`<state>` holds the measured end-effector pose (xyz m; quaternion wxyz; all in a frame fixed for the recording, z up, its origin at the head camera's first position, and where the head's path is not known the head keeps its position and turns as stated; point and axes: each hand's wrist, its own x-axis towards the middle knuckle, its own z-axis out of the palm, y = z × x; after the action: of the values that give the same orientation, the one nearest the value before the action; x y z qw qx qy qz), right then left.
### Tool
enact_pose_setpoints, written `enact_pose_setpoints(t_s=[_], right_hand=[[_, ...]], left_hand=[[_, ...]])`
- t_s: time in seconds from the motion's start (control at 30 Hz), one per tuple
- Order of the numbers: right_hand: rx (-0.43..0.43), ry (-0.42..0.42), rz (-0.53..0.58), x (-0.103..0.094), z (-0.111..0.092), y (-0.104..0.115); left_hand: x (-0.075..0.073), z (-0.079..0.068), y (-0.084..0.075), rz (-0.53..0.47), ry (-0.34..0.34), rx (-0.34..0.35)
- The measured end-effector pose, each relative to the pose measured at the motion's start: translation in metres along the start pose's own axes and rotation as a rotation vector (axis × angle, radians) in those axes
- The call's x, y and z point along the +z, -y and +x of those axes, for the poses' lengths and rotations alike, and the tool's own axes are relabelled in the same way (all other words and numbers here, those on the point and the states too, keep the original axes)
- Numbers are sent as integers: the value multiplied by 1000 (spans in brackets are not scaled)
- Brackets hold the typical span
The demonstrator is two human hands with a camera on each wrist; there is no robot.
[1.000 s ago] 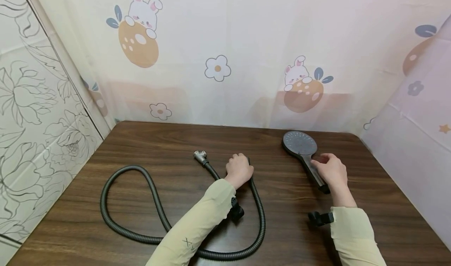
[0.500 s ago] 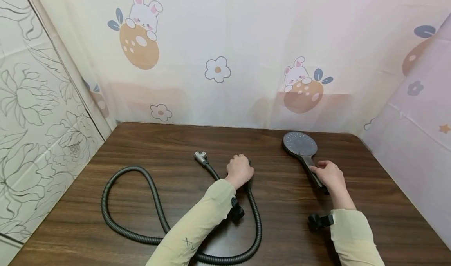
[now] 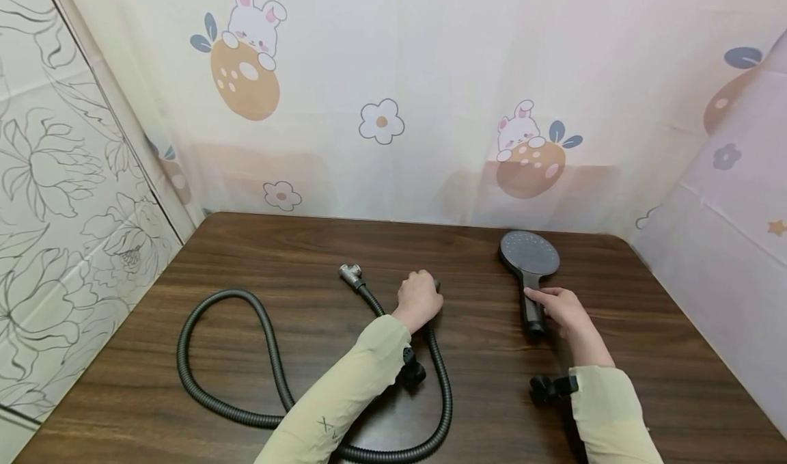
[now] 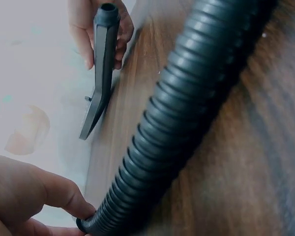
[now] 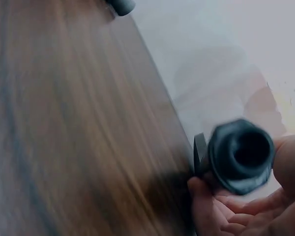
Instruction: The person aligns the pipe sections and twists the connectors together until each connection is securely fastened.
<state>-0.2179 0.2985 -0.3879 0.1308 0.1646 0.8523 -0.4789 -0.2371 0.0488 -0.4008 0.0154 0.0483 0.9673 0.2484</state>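
Note:
A dark ribbed shower hose [image 3: 230, 415] lies looped across the table, its metal elbow fitting [image 3: 350, 274] at the back. My left hand [image 3: 418, 301] pinches the hose's other end between thumb and fingers, which the left wrist view shows close up. To the right, a grey and black shower head [image 3: 530, 253] has its spray face up. My right hand [image 3: 564, 311] grips its handle, thumb on top and fingers from the side. The handle's hollow end [image 5: 241, 156] faces the camera in the right wrist view. Hose and shower head are apart.
The wood-grain table [image 3: 295, 238] backs onto a printed curtain [image 3: 430, 74], with another curtain along the right. A flower-patterned white panel [image 3: 67, 197] stands at the left. Black camera mounts [image 3: 410, 368] sit on both sleeves.
My right hand has taken hold of the shower head's handle and swung its lower end leftward, toward me. My left hand stays almost still; the hose's right-hand loop has shifted slightly left.

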Motion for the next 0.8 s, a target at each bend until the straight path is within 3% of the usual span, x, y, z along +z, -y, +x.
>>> enact_pose_setpoints(t_s=[0.5, 0.67, 0.8], right_hand=[[97, 165, 403, 6, 8, 3], [105, 205, 497, 8, 10, 5], [107, 228, 543, 11, 10, 8]], left_hand=[[-1, 2, 5, -72, -17, 51], [-5, 3, 8, -169, 6, 65], [-9, 5, 11, -296, 54, 126]])
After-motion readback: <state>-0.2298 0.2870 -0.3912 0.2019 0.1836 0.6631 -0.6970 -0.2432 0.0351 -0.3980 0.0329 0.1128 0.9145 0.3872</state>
